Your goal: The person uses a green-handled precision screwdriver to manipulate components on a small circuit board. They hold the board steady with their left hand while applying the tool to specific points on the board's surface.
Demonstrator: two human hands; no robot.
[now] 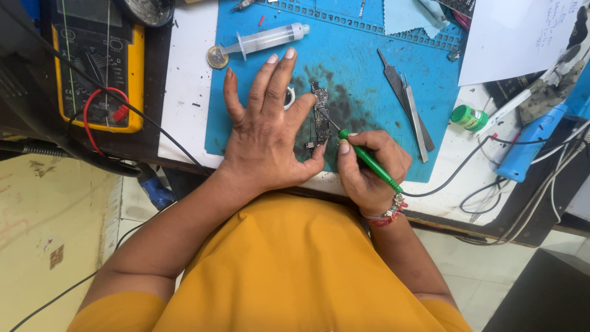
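Left hand (pixel 267 132) spread flat on the blue mat (pixel 362 55), fingers released and fanned toward twelve o'clock, thumb and forefinger pinning the narrow circuit board (pixel 320 114) so as to keep it from sliding. Right hand (pixel 369 169) at four o'clock of the board, clenched pen-fashion around a green soldering iron (pixel 369 161), tip touching the board's lower edge. Tweezers (pixel 409 104) parked at three o'clock, syringe (pixel 267 38) at twelve, yellow meter (pixel 98 67) far off at nine.
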